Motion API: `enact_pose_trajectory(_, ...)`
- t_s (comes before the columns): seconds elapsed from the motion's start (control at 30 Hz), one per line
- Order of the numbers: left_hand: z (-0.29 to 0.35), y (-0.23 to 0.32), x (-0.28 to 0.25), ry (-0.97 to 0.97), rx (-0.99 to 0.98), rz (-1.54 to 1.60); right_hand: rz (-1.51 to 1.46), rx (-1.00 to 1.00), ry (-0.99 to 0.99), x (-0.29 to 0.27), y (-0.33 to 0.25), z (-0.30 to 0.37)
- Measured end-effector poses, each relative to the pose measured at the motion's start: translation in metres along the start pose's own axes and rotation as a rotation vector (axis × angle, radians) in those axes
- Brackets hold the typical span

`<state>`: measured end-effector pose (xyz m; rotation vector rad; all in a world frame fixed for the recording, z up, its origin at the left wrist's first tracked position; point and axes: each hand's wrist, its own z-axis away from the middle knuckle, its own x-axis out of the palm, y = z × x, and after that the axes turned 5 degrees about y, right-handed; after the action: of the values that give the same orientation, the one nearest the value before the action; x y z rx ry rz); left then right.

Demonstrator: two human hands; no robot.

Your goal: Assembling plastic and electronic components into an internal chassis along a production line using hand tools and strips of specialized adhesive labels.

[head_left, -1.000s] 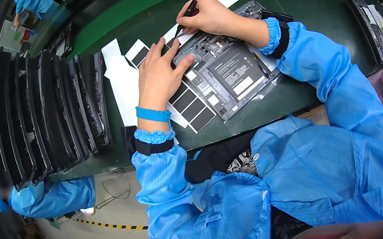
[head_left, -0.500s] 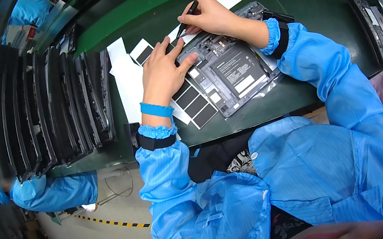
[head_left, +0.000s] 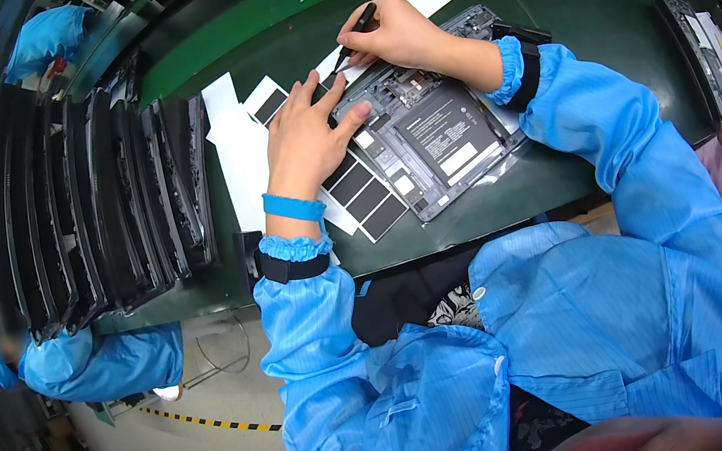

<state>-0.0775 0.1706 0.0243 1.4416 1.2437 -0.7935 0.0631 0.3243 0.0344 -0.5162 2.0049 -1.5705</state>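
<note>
An opened laptop base (head_left: 395, 160) lies on the green counter (head_left: 590, 82), close to the near edge, its inner parts facing up. Along its left side, also by the near edge, is a sheet of black pads (head_left: 366, 198). The left hand (head_left: 306, 144) rests over that sheet, grip spread, its thumb at the base's rim. The right hand (head_left: 405, 32), reaching farther from the near edge, has its grip pinching a black pen-like tool (head_left: 363, 19) tilted toward the left fingertips.

The tool looks light and stiff, best held around its thick shaft. The base should be rigid but moderately heavy, with fragile exposed boards around the battery (head_left: 454, 141); its outer rim seems the safest hold. The sheet is probably thin and bendy, so lifting by a corner suits it.

The left hand hides much of the sheet, and the right forearm covers part of the base's far side. Whether the tool's tip touches anything is too small to tell.
</note>
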Motion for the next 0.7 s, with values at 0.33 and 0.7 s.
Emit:
enact_pose_trajectory(0.33,-0.008,-0.012,0.001,0.014,-0.042,0.12,-0.272,0.05,0.076,-0.052,-0.041,0.016)
enact_pose_trajectory(0.7,-0.054,0.064,0.0,0.056,-0.191,0.554,-0.241,0.165,0.048,-0.121,0.001,0.053)
